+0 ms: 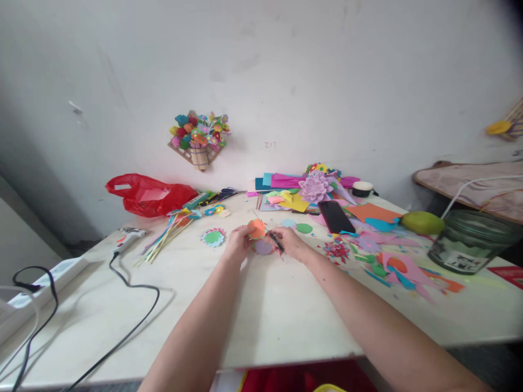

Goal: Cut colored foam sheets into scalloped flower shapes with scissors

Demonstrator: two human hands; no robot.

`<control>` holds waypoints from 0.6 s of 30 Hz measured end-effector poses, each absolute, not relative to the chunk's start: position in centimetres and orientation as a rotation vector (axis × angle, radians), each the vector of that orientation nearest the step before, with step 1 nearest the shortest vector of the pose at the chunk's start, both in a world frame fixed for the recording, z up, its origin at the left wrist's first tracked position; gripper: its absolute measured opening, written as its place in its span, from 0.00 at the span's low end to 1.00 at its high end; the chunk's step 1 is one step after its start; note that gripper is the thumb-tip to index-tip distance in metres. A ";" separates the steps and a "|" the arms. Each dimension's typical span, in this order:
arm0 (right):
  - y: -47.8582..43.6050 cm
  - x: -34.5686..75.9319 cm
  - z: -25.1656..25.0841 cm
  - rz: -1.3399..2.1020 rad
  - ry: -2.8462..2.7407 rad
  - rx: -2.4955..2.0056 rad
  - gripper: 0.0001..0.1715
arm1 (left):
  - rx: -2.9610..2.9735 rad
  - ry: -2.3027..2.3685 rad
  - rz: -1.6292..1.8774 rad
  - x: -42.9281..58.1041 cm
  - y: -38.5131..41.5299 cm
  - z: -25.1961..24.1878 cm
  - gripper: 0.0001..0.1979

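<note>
Between my two hands, above the middle of the white table, is an orange paper piece [257, 229]. My left hand [240, 243] pinches its left edge. Dark-handled scissors [276, 241] are in my right hand [289, 243], with the blades pointing up and left at the orange piece's right side. Just below the hands lies a round lilac piece [263, 248]. To the left rests a scalloped flower with a green centre [213, 237]. A green disc [304, 228] and a pale blue disc [288, 222] lie beyond my right hand.
A black phone [336, 217], paper scraps [370, 242] and a glass jar [469, 242] stand or lie to the right. At the left are a red bag [151, 195], thin sticks [163, 239], a glue gun [129, 238] with its cable and a power strip [53, 280].
</note>
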State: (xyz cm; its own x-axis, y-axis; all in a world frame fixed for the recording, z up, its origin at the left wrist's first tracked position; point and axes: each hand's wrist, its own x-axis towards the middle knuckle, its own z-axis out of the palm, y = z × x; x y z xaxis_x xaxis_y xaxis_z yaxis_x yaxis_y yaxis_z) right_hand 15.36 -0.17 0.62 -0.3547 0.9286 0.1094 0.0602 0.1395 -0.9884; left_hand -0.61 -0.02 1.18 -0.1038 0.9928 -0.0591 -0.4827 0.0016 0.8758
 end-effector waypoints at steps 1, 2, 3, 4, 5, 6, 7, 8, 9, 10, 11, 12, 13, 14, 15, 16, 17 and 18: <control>-0.2 15.4 0.6 1.316 -1.598 -0.985 0.17 | 0.758 0.924 1.463 -0.7 0.0 1.2 0.08; -0.1 15.4 0.6 1.307 -1.607 -0.983 0.16 | 0.768 0.923 1.461 -0.7 0.0 1.2 0.09; -0.1 15.4 0.6 1.299 -1.613 -0.975 0.16 | 0.781 0.920 1.459 -0.8 0.0 1.1 0.10; 0.0 15.4 0.6 1.293 -1.612 -0.969 0.16 | 0.796 0.914 1.459 -0.9 0.0 1.1 0.11; 0.0 15.5 0.6 1.288 -1.603 -0.966 0.16 | 0.813 0.908 1.460 -1.0 0.0 1.0 0.11; 0.1 15.5 0.6 1.284 -1.585 -0.966 0.16 | 0.830 0.902 1.460 -1.0 0.1 1.0 0.11; 0.1 15.6 0.7 1.280 -1.557 -0.972 0.17 | 0.849 0.899 1.458 -1.1 0.1 0.9 0.11; 0.1 15.7 0.8 1.279 -1.528 -0.982 0.18 | 0.868 0.899 1.453 -1.2 0.1 0.8 0.11; 0.2 15.8 0.8 1.282 -1.502 -0.993 0.19 | 0.887 0.903 1.447 -1.2 0.1 0.8 0.10; 0.2 15.9 0.9 1.285 -1.479 -1.004 0.21 | 0.902 0.910 1.439 -1.2 0.1 0.7 0.10; 0.2 16.0 1.0 1.286 -1.461 -1.013 0.23 | 0.914 0.916 1.432 -1.2 0.1 0.7 0.10; 0.3 16.2 1.0 1.284 -1.448 -1.017 0.24 | 0.926 0.921 1.426 -1.2 0.1 0.7 0.10; 0.3 16.3 1.0 1.278 -1.436 -1.012 0.26 | 0.937 0.923 1.419 -1.2 0.0 0.8 0.10; 0.4 16.3 1.1 1.269 -1.423 -1.000 0.26 | 0.952 0.924 1.410 -1.1 -0.1 0.8 0.10; 0.4 16.4 1.2 1.259 -1.408 -0.987 0.27 | 0.972 0.925 1.396 -1.1 -0.2 0.9 0.10; 0.4 16.4 1.2 1.253 -1.393 -0.972 0.27 | 0.996 0.928 1.378 -1.0 -0.3 1.0 0.10; 0.3 16.4 1.3 1.252 -1.376 -0.961 0.27 | 1.024 0.931 1.357 -0.9 -0.4 1.0 0.09; 0.3 16.4 1.5 1.257 -1.362 -0.951 0.27 | 1.054 0.937 1.334 -0.9 -0.5 1.1 0.09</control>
State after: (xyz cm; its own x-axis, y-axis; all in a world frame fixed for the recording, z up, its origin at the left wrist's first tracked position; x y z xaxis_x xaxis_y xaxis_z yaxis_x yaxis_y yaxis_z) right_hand 16.37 0.28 1.45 -0.1795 0.9707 0.1596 -0.0812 0.1470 -0.9858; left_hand -0.86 -0.46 1.07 0.0397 0.9975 0.0583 -0.2837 -0.0447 0.9579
